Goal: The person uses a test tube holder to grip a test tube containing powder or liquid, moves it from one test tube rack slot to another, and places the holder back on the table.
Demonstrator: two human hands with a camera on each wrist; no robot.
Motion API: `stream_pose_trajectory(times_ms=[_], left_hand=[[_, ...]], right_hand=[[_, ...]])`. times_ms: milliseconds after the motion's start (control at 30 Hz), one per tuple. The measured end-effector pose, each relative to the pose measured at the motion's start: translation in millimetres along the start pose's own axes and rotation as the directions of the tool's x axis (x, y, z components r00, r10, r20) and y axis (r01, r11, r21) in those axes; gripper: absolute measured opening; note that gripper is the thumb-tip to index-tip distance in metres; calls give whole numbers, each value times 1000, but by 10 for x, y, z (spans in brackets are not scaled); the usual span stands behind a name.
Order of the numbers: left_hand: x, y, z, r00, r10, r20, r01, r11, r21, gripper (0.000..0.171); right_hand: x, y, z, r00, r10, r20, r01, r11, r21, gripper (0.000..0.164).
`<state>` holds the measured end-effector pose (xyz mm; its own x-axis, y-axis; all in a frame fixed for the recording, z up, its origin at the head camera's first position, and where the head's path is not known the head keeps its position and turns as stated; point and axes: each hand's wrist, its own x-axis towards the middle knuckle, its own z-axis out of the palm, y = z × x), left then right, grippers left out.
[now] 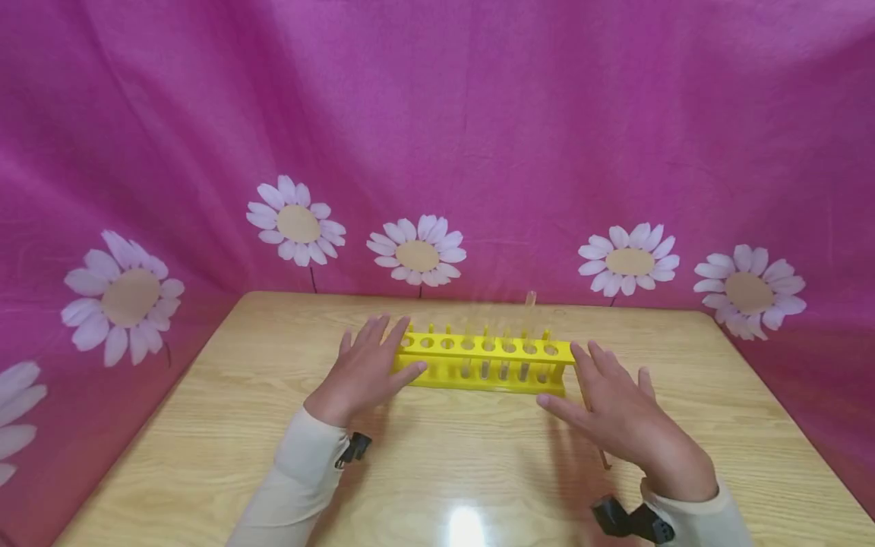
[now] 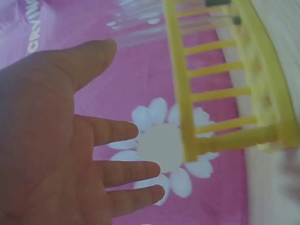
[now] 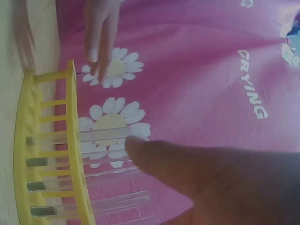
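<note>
A yellow test tube rack (image 1: 488, 387) stands on the wooden table, a row of round holes along its top. Several clear test tubes (image 3: 104, 135) sit upright in it, toward its right side, some with a little dark liquid at the bottom. One test tube (image 1: 531, 304) rises higher than the others. My left hand (image 1: 368, 370) hovers by the rack's left end, fingers extended; the left wrist view shows a gap between them and the rack. At the right end is my right hand (image 1: 618, 403), fingers extended, holding nothing visible. Whether it touches the rack, I cannot tell.
A thin brownish stick-like thing (image 1: 605, 460) shows below the right hand, mostly hidden. Behind the wooden table (image 1: 424, 471) hangs a pink cloth (image 1: 478, 152) with white daisies. Bare wood lies in front of the rack.
</note>
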<state>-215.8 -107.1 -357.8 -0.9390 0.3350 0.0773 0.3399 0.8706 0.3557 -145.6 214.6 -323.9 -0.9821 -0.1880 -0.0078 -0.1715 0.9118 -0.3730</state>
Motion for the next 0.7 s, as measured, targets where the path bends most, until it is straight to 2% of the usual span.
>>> stream_pose_trajectory(times_ms=[267,467,600,700], left_hand=[[94,-144,106,1000,-16,-24,14,996,-89,76],[159,-235,160,999,-38,-22,34,987,-156,76],[208,-289,204,998,-67,-15,61,964,-260,75],[252,-340,255,995,-100,2,94,931,-352,73]], right_hand=[[93,127,21,998,64,2,-64,998,-3,100],[171,247,23,988,136,67,-135,991,-19,104],[232,319,33,973,192,125,-194,981,1,101],[277,392,53,965,208,157,-211,977,2,95]])
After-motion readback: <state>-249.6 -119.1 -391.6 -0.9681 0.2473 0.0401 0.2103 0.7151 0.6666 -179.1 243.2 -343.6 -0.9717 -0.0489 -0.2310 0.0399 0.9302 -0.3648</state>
